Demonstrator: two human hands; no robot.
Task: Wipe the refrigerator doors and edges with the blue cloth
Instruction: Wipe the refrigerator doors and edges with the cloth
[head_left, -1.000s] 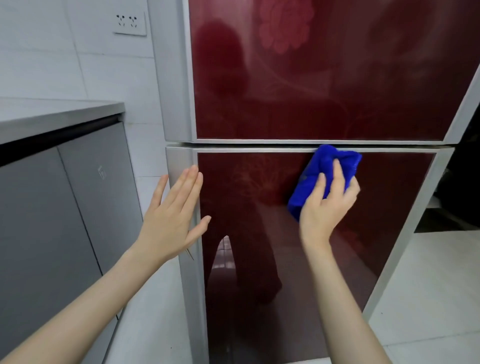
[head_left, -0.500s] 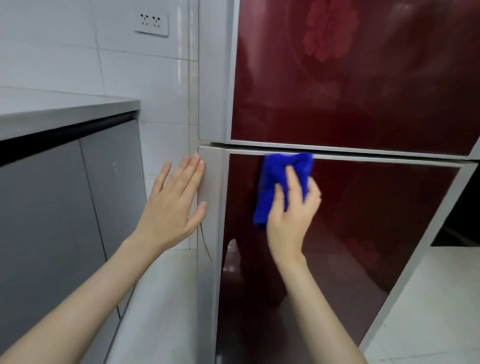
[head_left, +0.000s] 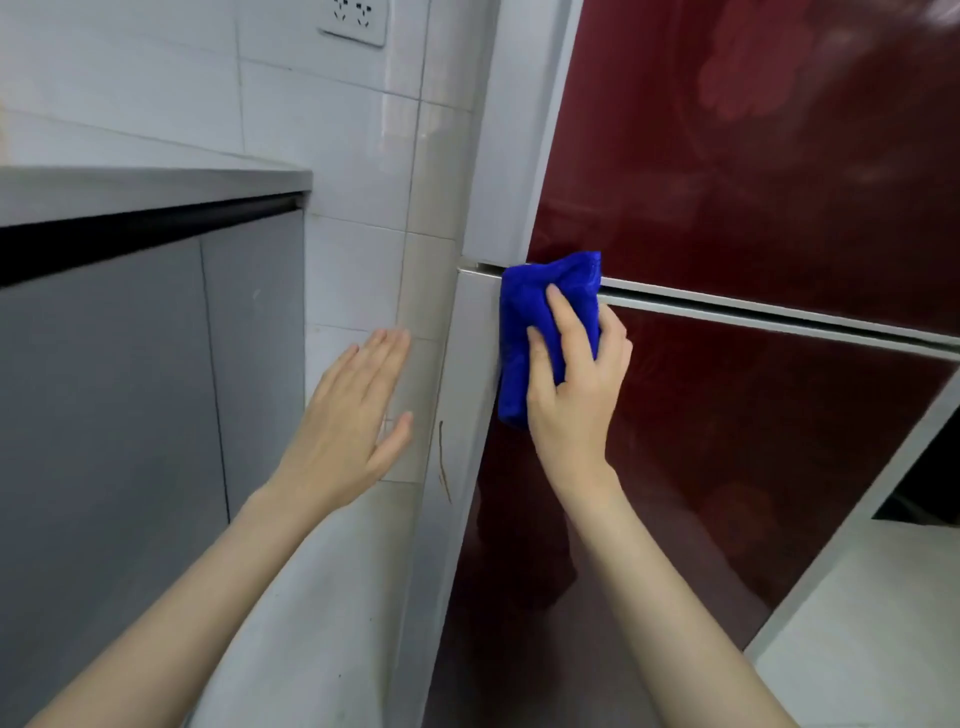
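A refrigerator with glossy dark red doors and silver frames fills the right side. The upper door (head_left: 753, 156) sits above the lower door (head_left: 727, 467), with a silver gap strip between them. My right hand (head_left: 571, 395) presses the bunched blue cloth (head_left: 540, 306) against the top left corner of the lower door, over its silver left edge (head_left: 462, 389). My left hand (head_left: 353, 415) hovers flat with fingers spread, just left of that edge and apart from it, holding nothing.
A grey cabinet (head_left: 130, 389) with a pale countertop (head_left: 145, 182) stands at the left. White wall tiles and a power socket (head_left: 353, 21) lie behind. A narrow gap of floor runs between cabinet and fridge. Light floor (head_left: 857, 623) shows at lower right.
My right hand has slid the cloth leftward along the top of the lower door to its left corner. My left hand has come off the door's left edge and moved left.
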